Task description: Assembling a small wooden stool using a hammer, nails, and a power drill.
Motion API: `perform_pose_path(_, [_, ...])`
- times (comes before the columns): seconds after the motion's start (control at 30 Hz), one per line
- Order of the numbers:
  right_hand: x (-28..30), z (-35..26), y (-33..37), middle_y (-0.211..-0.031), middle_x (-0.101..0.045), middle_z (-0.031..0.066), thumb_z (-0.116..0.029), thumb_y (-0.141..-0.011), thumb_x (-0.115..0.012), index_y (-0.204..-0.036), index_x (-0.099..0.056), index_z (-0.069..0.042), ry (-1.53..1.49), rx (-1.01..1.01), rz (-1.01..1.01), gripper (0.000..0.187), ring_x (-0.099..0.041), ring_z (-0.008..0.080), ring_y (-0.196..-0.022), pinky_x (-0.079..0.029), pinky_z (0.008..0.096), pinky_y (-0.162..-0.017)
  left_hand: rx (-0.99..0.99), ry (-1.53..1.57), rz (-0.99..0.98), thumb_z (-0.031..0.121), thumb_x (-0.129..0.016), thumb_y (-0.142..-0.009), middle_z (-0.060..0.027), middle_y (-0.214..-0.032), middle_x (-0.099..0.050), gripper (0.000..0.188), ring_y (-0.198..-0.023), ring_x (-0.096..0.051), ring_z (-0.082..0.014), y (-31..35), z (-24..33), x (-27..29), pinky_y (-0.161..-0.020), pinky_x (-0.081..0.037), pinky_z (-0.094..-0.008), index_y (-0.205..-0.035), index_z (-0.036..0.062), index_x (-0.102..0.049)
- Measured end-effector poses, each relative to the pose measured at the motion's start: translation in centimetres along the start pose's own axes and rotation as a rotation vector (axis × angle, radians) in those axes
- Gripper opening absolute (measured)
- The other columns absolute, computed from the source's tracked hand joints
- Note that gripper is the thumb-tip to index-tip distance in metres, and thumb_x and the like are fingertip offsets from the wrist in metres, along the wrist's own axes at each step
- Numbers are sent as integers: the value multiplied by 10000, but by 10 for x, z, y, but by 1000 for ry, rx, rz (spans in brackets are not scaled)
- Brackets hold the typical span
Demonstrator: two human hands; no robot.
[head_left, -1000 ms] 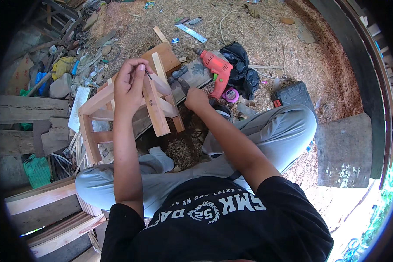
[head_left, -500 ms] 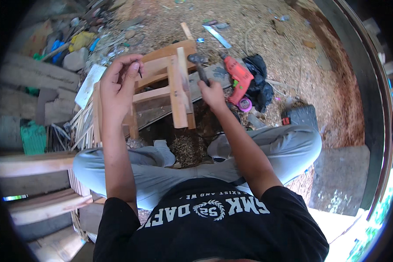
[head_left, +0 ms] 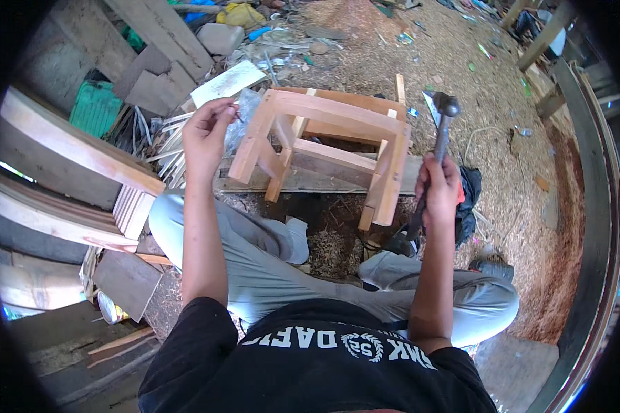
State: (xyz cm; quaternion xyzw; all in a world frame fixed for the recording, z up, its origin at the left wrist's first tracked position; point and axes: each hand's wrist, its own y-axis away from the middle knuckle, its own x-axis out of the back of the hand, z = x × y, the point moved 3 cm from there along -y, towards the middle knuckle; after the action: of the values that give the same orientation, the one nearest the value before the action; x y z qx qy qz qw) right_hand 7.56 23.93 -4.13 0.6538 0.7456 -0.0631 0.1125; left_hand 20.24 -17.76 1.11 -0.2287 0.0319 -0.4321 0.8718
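Note:
A small wooden frame (head_left: pixel 341 110), like a stool or chair without a seat, stands between my hands with its legs toward me. My left hand (head_left: pixel 205 134) is raised beside its left corner, thumb and fingertips pinched on a thin dark nail (head_left: pixel 239 117). On the other side, my right hand (head_left: pixel 439 186) wraps round the handle of a hammer (head_left: pixel 448 107). The hammer is upright, its metal head above my fist and apart from the wood. Behind that fist the red drill is mostly hidden.
A wide board (head_left: pixel 365 102) lies behind the frame. Thin wood strips (head_left: pixel 174 148) and clear plastic lie to its left. A black plastic bag (head_left: pixel 470 187) is right of my right hand. Stacked timber (head_left: pixel 83 148) stands at left; wood shavings cover the ground.
The view has shifted, and the wooden frame now appears turned, with its pale rail across the far side. My right hand has lifted the hammer upright. My left hand still pinches the nail.

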Motion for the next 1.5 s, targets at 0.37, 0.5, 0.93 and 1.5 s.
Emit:
perform_pose_path(0.37, [-50,-57,28,-675,-505,-23,-223,-1057,-633,-1007,-617,-52,36,40,-125,179,-423,58,-485,-340,221,-434,75,-119,-95,-16,-693,-988,-97,-1065,-769,182,-990,-718,-134,27,-3,10,-907,-564,-280,-1163,-39,-735])
perform_pose_path(0.5, [-68,-57,34,-674,-504,-23,-219,-1056,-632,-1001,-614,-53,49,31,-153,176,-428,61,-492,-343,221,-439,79,-161,-106,-8,-697,-987,-88,-1047,-773,165,-979,-719,-130,31,-4,10,-891,-564,-278,-1145,-27,-742])
perform_pose_path(0.93, [-112,-63,56,-707,-526,-24,-101,-1046,-610,-1073,-601,-14,142,-55,-372,91,-426,38,-490,-336,218,-439,16,-179,-118,19,-710,-982,-81,-1002,-773,169,-915,-727,-122,34,-3,9,-841,-566,-267,-1143,-6,-753])
perform_pose_path(1.5, [-190,-67,74,-749,-494,-34,-326,-1134,-509,-1216,-575,-84,587,-322,-743,264,-469,59,-533,-388,237,-451,0,-122,-38,48,-801,-881,-165,-1349,-671,717,-1260,-627,-218,47,0,15,-1103,-457,-358,-1512,44,-461])
